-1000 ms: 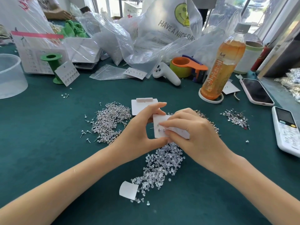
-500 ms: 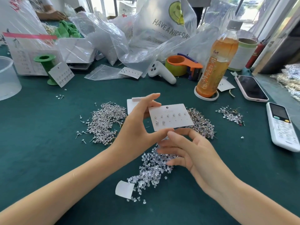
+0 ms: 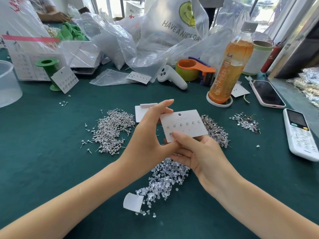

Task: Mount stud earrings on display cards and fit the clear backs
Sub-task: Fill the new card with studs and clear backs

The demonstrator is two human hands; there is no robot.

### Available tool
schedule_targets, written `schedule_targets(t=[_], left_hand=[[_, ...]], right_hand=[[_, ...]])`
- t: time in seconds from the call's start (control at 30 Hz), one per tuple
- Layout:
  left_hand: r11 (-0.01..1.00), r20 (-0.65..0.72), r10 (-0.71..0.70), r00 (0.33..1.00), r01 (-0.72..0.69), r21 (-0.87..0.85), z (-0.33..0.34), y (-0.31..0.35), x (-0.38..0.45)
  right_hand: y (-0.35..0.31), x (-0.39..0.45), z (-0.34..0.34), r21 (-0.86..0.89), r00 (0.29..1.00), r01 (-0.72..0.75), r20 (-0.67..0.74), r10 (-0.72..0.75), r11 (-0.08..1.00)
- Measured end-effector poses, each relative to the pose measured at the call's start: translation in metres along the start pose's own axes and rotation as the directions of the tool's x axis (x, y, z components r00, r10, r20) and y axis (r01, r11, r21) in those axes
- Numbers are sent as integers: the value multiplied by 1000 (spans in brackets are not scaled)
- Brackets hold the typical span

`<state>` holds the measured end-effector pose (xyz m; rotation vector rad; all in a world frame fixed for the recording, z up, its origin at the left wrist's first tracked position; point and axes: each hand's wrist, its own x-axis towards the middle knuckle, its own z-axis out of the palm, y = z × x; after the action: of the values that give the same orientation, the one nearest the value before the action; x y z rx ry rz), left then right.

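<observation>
Roughly halfway | I see display card (image 3: pixel 187 124) top row studded, lower row unfinished | left hand (image 3: pixel 149 135) and right hand (image 3: pixel 200 152) both pinching card

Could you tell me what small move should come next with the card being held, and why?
Probably push another stud from the stud pile into the lower row of the display card: its top row shows six studs, the lower row mostly bare holes. The left hand and right hand both pinch its near left corner.
</observation>
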<state>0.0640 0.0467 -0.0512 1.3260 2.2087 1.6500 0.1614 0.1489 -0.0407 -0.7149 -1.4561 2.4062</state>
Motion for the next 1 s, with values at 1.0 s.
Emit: schedule_targets(t=[1.0], left_hand=[[974, 328, -78, 941, 1, 228, -25, -35, 19]], right_hand=[[-2, 5, -73, -608, 602, 732, 365, -710, 309]])
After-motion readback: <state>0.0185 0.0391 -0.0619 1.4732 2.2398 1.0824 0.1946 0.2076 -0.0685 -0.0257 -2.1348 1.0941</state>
